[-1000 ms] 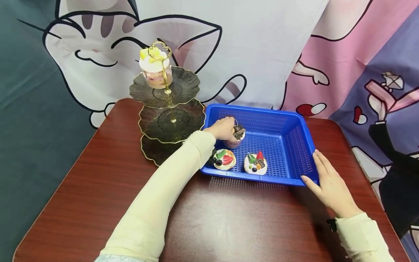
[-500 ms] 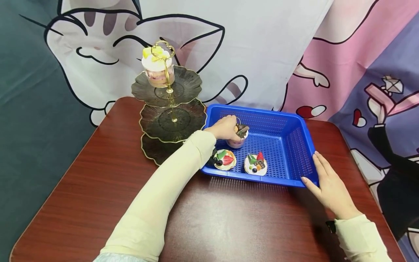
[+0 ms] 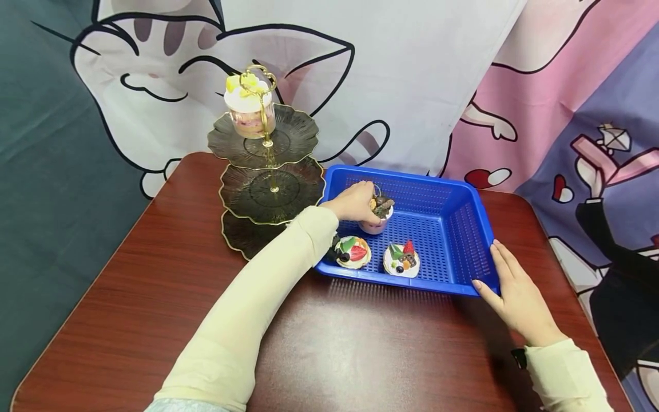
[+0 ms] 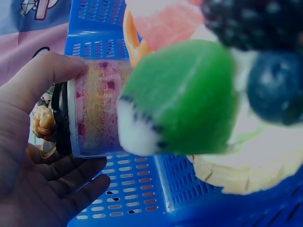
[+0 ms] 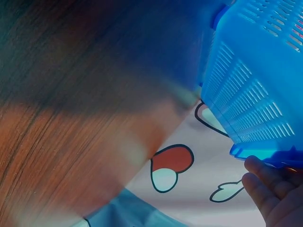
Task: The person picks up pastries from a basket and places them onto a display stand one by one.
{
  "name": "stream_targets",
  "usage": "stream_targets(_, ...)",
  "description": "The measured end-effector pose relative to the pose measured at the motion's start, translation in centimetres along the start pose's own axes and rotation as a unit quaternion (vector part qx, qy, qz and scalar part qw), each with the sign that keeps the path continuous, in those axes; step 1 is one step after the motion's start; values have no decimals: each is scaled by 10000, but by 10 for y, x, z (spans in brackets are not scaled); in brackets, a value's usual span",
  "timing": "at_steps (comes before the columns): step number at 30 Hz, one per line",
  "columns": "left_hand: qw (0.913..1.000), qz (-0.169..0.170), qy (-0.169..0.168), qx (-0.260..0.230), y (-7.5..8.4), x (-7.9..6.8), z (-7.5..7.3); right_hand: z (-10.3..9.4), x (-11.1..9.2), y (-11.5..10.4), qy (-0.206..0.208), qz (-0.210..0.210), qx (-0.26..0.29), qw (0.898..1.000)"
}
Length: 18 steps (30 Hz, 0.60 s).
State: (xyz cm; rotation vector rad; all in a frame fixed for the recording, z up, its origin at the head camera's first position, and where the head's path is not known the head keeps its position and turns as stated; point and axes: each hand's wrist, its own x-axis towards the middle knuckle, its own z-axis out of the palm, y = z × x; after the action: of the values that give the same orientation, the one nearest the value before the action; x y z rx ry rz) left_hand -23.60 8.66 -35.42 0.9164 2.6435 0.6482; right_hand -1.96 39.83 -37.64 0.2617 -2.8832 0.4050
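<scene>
The chocolate-topped cup [image 3: 374, 228] sits inside the blue basket [image 3: 427, 234], gripped between thumb and fingers of the left hand [image 3: 355, 203]; whether its base is clear of the floor cannot be determined. Two tarts [image 3: 401, 260] lie along the near wall, and the right hand [image 3: 520, 294] rests, fingers extended, on the right rim. Step in hand judged a pick-up; the next move would call for a level lift clear of the tiered stand [image 3: 296, 194] just beside.

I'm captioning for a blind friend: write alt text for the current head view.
A person's left hand grips a dark-topped dessert cup in a blue basket, beside fruit-topped desserts. The right hand touches the basket's rim; a tiered stand at left holds a yellow-topped cup.
</scene>
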Motion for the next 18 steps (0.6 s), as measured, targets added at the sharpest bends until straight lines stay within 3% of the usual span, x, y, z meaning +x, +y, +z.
stream_targets(18, 9996, 48, 78, 259, 12, -12, -9, -1, -1, -3, 21, -16, 6, 10000)
